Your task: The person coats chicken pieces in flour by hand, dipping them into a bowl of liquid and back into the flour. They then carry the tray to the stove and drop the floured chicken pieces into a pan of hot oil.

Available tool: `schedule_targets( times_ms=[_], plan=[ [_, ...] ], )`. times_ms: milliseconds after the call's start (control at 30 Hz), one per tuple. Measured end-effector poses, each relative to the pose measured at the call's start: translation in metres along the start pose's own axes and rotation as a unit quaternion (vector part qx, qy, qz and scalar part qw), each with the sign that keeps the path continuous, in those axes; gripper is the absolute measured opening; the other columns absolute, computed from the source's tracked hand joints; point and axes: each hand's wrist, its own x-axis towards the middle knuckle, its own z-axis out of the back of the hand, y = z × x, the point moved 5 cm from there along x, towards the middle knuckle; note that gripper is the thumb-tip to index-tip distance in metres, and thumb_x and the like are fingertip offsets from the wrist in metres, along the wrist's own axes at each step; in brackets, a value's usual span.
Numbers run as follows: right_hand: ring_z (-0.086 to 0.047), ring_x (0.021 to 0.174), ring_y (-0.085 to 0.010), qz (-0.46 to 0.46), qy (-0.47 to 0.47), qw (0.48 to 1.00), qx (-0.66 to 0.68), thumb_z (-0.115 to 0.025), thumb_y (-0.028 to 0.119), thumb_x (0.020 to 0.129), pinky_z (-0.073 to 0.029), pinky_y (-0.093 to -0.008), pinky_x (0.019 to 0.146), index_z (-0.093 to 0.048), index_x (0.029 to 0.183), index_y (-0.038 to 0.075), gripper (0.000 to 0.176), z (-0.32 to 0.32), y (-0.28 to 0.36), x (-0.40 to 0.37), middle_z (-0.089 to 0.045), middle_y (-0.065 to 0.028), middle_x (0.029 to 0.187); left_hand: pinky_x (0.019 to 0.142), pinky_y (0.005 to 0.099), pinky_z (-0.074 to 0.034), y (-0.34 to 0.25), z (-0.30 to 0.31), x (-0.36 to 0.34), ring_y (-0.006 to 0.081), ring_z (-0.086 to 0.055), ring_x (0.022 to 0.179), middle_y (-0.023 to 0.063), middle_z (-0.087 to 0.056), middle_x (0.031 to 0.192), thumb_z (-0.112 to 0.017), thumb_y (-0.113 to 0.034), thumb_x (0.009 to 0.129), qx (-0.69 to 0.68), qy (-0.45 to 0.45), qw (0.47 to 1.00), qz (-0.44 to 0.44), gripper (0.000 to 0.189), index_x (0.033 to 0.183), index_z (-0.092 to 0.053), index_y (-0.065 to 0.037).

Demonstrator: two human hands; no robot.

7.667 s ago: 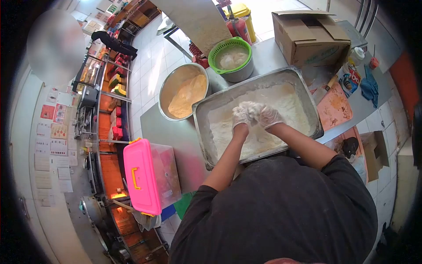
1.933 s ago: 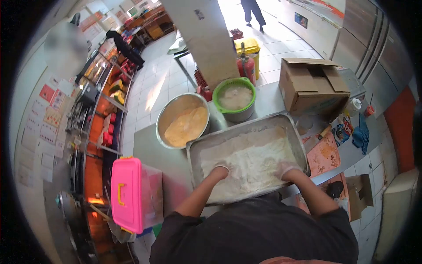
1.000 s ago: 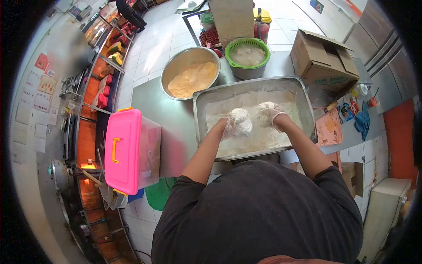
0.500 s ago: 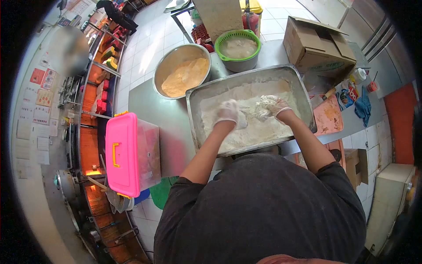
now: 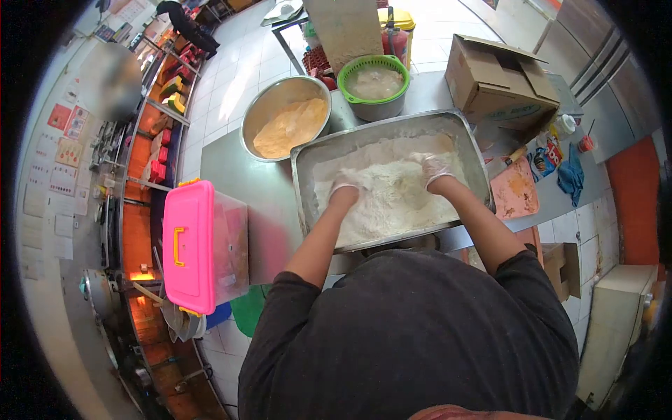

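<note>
A large metal tray (image 5: 299, 199) holds a bed of white flour (image 5: 392, 210). My left hand (image 5: 345, 185), in a clear plastic glove dusted with flour, is down in the flour on the left side, its fingers buried and blurred. My right hand (image 5: 435, 170), gloved the same way, reaches into the flour on the right, and its fingertips are hidden too. Between the hands the flour is heaped and uneven. Whether either hand holds anything under the flour does not show.
Behind the tray stand a metal bowl of orange-tinted powder (image 5: 290, 129) and a green colander (image 5: 345, 85) over a pot. A cardboard box (image 5: 500, 105) and a pink tray (image 5: 514, 189) are at the right. A pink-lidded bin (image 5: 192, 245) stands left. Another person (image 5: 185, 28) is far off.
My left hand has moved left and my right hand slightly left, both now in the flour. The flour-coated lump that was at my right hand no longer shows. The view has shifted slightly.
</note>
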Motion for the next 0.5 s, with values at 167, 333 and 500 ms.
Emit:
schedule_targets(
  times_ms=[167, 333, 500],
  plan=[
    [-0.065, 0.092, -0.0317, 0.057, 0.142, 0.983, -0.097, -0.064, 0.015, 0.073, -0.051, -0.0407, 0.078, -0.066, 0.102, 0.003, 0.032, -0.019, 0.012, -0.006, -0.067, -0.018, 0.098, 0.089, 0.0422, -0.046, 0.053, -0.045, -0.005, 0.0341, -0.06, 0.106, 0.0197, -0.062, 0.115, -0.051, -0.018, 0.083, -0.183, 0.022, 0.971, 0.152, 0.033, 0.109, -0.065, -0.004],
    [-0.065, 0.095, -0.032, 0.02, 0.114, 0.99, -0.082, -0.062, 0.02, 0.073, -0.05, -0.0414, 0.08, -0.07, 0.098, 0.005, 0.03, 0.004, 0.033, -0.03, -0.067, -0.0192, 0.102, 0.083, 0.0431, -0.048, 0.064, -0.064, -0.002, 0.036, -0.062, 0.097, 0.02, -0.064, 0.109, -0.06, -0.029, 0.08, -0.37, -0.136, 0.917, 0.069, 0.037, 0.104, -0.066, -0.002],
    [-0.062, 0.101, -0.0322, 0.1, 0.2, 0.97, -0.096, -0.059, 0.021, 0.076, -0.048, -0.041, 0.084, -0.066, 0.107, 0.007, 0.035, -0.014, 0.037, -0.028, -0.064, -0.0187, 0.109, 0.081, 0.0416, -0.048, 0.061, -0.055, 0.002, 0.0323, -0.063, 0.094, 0.018, -0.065, 0.107, -0.062, -0.032, 0.081, -0.46, -0.069, 0.88, 0.097, 0.043, 0.112, -0.062, -0.003]
  ],
)
